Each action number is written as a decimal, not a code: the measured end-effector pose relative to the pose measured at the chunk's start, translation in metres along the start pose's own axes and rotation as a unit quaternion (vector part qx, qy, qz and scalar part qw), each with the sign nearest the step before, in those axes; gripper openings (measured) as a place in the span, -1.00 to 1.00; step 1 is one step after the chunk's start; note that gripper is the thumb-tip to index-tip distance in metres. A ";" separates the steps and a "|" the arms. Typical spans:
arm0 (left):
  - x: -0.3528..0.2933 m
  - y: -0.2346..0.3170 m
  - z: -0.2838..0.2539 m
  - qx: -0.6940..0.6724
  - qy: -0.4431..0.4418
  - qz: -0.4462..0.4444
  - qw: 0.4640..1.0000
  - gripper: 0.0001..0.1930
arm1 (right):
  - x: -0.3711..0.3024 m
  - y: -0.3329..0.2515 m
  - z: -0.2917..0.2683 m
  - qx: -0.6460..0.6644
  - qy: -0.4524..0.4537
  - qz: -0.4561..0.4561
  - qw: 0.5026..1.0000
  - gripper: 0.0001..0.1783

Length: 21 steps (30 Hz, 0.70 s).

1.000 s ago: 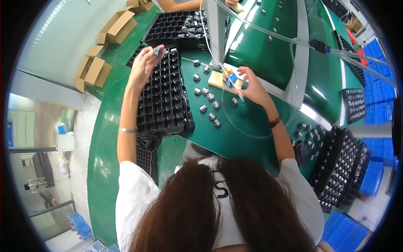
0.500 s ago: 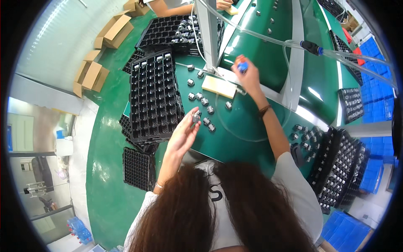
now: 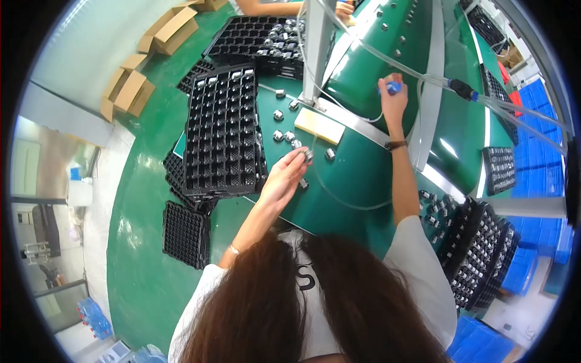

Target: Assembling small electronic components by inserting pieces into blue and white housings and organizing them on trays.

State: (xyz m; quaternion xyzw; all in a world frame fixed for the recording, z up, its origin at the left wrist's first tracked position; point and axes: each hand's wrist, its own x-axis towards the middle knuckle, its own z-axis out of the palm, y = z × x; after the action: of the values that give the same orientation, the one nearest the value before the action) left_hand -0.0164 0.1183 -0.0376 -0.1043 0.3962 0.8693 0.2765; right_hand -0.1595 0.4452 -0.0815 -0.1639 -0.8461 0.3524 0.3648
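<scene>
My left hand (image 3: pixel 283 183) is over the green bench with its fingers pinched on a small silver metal part (image 3: pixel 307 155). Under and around that hand lie several like parts, one of them the loose part (image 3: pixel 330 154) to its right. My right hand (image 3: pixel 394 106) is raised over the green conveyor belt, its fingers wrapped round a small blue-and-orange tool (image 3: pixel 393 88); the fingers hide much of its shape. A yellow sponge-like block (image 3: pixel 319 125) rests on the bench between the two hands. Left of my left hand stands a black compartment tray (image 3: pixel 223 133), with silver parts in its far row.
A grey post (image 3: pixel 316 54) and clear hoses (image 3: pixel 417 74) stand in front of the belt (image 3: pixel 369 72). More black trays (image 3: pixel 478 254) with parts are at the right. Across the bench, another person's arm (image 3: pixel 272 8) reaches in. Open cardboard boxes (image 3: pixel 130 94) line the far left.
My right hand has moved right, farther over the belt, with the tool. My left hand has shifted right with the silver part. The whole view has shifted slightly.
</scene>
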 end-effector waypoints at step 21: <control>0.006 -0.008 0.011 0.076 -0.014 0.083 0.994 -0.66 | -0.157 -0.145 -0.052 0.470 -0.328 0.122 0.810 -0.81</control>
State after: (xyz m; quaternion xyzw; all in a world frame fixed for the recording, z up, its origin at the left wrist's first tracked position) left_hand -0.0169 0.1330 -0.0378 -0.0378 0.4645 0.8579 0.2164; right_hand -0.0176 0.2844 -0.0311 0.0510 -0.6197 0.7814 0.0522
